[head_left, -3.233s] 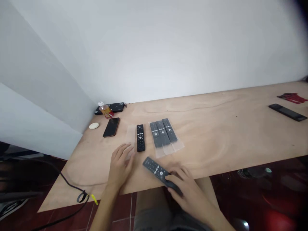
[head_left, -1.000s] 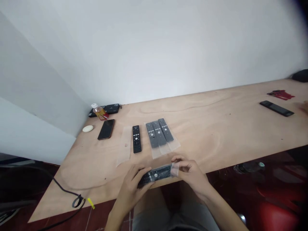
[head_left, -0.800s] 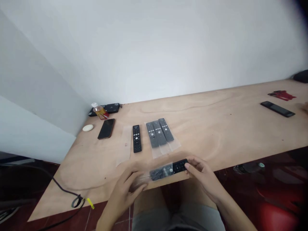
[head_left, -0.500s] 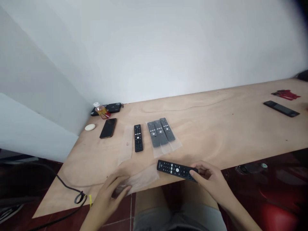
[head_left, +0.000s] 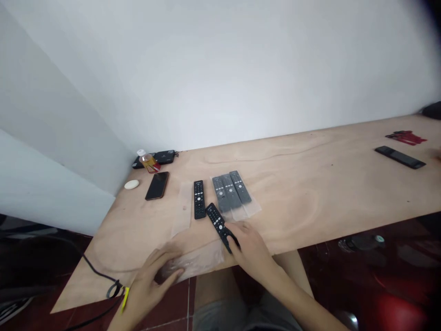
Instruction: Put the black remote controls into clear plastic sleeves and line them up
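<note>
My right hand (head_left: 250, 248) grips the near end of a black remote control (head_left: 217, 223), whose far end points toward the table's back and sits close to a second black remote (head_left: 199, 199). That second remote lies on a flat transparent plastic sheet (head_left: 182, 207). My left hand (head_left: 151, 278) sits on a crumpled transparent plastic sleeve (head_left: 193, 259) at the table's front edge. Three grey remotes in transparent sleeves (head_left: 230, 192) lie side by side just beyond my right hand's remote.
On the plywood table (head_left: 310, 193) are a black phone (head_left: 157, 185), a white oval bar (head_left: 131, 184), a small amber bottle (head_left: 147, 161) and a black device (head_left: 164, 156). Far right lie a black remote (head_left: 400, 157) and red items (head_left: 406, 138). A black cable (head_left: 99, 276) runs along the left.
The black remote has come out of the sleeve. My right hand has swung it from lying crosswise to pointing at the table's back. My left hand has the emptied sleeve at the front edge.
</note>
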`<state>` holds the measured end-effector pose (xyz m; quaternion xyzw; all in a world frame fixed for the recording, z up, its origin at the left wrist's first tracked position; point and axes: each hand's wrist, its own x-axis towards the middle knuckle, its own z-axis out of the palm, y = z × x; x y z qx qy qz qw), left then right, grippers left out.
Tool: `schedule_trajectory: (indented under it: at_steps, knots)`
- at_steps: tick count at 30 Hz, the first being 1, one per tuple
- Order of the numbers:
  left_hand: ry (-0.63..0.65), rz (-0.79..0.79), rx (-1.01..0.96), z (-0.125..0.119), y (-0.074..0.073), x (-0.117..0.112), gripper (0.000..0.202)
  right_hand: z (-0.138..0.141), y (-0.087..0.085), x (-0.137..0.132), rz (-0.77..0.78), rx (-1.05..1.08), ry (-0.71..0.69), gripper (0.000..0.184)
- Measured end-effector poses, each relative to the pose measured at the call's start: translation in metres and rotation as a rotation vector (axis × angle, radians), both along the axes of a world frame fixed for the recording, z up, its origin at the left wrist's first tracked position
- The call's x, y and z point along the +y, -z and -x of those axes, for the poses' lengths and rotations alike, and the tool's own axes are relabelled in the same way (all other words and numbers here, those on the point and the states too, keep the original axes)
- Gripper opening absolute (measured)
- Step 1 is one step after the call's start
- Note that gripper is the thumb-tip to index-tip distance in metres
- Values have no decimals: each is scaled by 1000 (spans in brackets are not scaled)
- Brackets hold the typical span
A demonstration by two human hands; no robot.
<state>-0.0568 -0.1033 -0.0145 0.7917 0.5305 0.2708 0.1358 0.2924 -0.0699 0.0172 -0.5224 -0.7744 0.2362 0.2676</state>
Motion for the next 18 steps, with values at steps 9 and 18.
schedule_trajectory:
  at_steps: [9,18]
  knots:
    - [27,54,-2,-18,-3,1,33,45,-2,60,-121,-431,48,44]
    - [107,86,-8,-47,-7,10,32,70,-4,100,-176,-414,12,34]
